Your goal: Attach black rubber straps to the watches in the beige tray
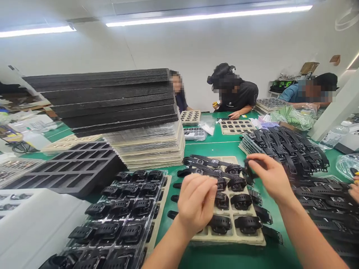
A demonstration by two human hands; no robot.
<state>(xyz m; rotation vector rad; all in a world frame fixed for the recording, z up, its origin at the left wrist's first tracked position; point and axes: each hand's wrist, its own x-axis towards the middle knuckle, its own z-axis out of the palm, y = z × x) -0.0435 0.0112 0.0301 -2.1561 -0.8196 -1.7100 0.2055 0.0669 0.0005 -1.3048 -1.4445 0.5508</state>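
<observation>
My left hand (pixel 197 203) is closed above the left side of a beige tray (pixel 224 242). Whatever its fingers hold, if anything, is hidden. At the tray's upper right, my right hand (pixel 269 175) grips a black watch (pixel 250 168), partly covered by the fingers. Looped black watches, such as this front one (pixel 248 224), sit in the tray's compartments. Flat watches with straps stretched out lie across the tray's far end (pixel 204 161), and more straps (pixel 263 215) stick out along its right edge.
To the left stands a clear tray of looped watches (pixel 122 207), near a black foam tray (pixel 70 168). Behind rises a tall stack of trays (pixel 151 145) topped with black foam (pixel 112 101). Watches (pixel 286 149) pile up at right. Several people (pixel 238 93) sit across the table.
</observation>
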